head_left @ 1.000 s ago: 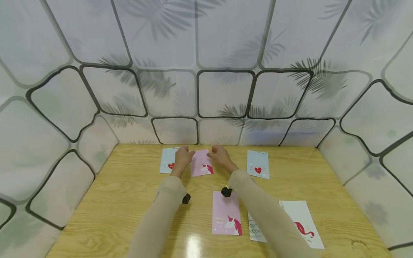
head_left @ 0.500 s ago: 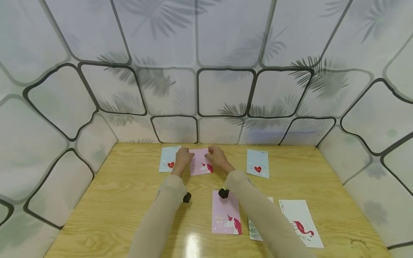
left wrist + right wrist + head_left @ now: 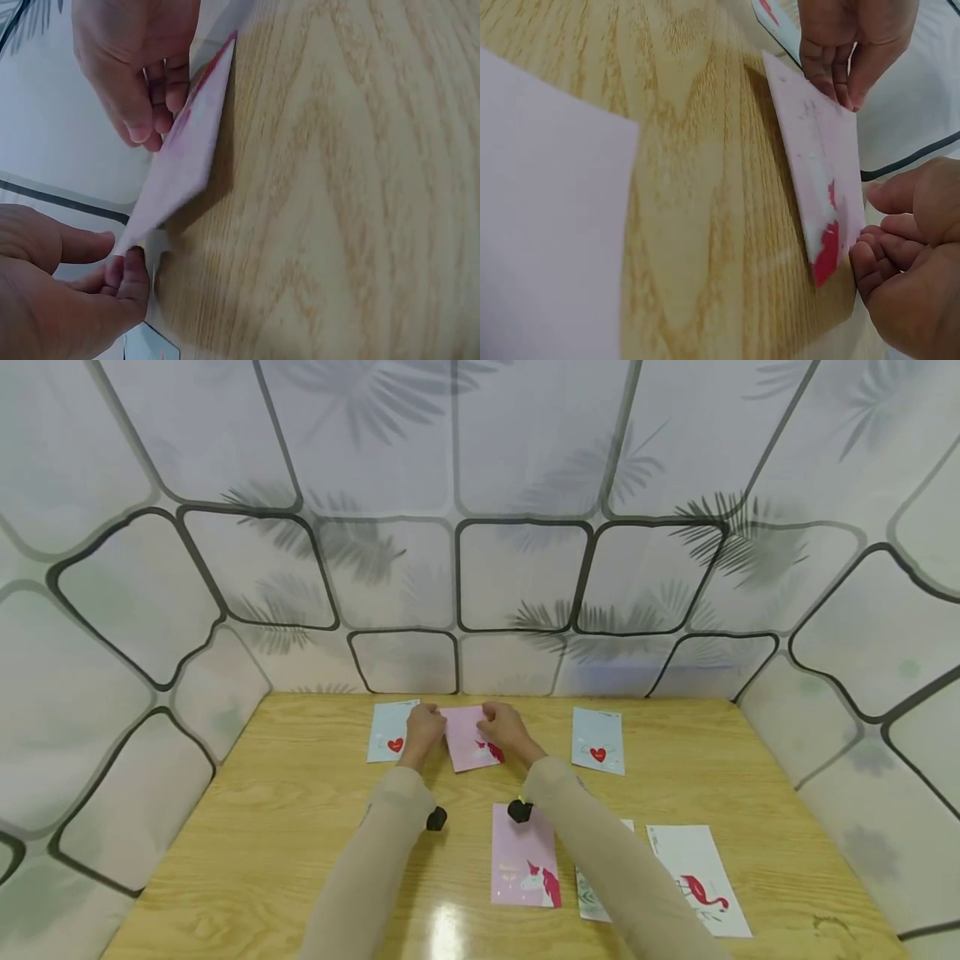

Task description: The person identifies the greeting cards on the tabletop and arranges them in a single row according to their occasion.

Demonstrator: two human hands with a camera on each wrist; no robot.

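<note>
A pink card (image 3: 467, 740) with a red-maned unicorn is tilted, one edge raised, at the back of the table. My left hand (image 3: 425, 732) pinches its far left corner; in the right wrist view those left fingertips (image 3: 847, 97) meet at the corner. At the far right edge, my right hand (image 3: 507, 729) holds the card between thumb and curled fingers (image 3: 864, 262). Below the tilted card, a shadow shows on the wood in the left wrist view. Partly behind my left hand lies a pale blue card (image 3: 386, 727) with a red heart.
A second blue heart card (image 3: 597, 739) lies right of my hands. Nearer are a larger pink unicorn card (image 3: 517, 852), a leaf-patterned card (image 3: 591, 897) partly under my right sleeve, and a white flamingo card (image 3: 697, 860). A patterned curtain (image 3: 517, 668) borders the table's back.
The pink card has turned counterclockwise, its near edge swinging right between my hands. Both hands stay at about the same place; the other cards lie as before.
</note>
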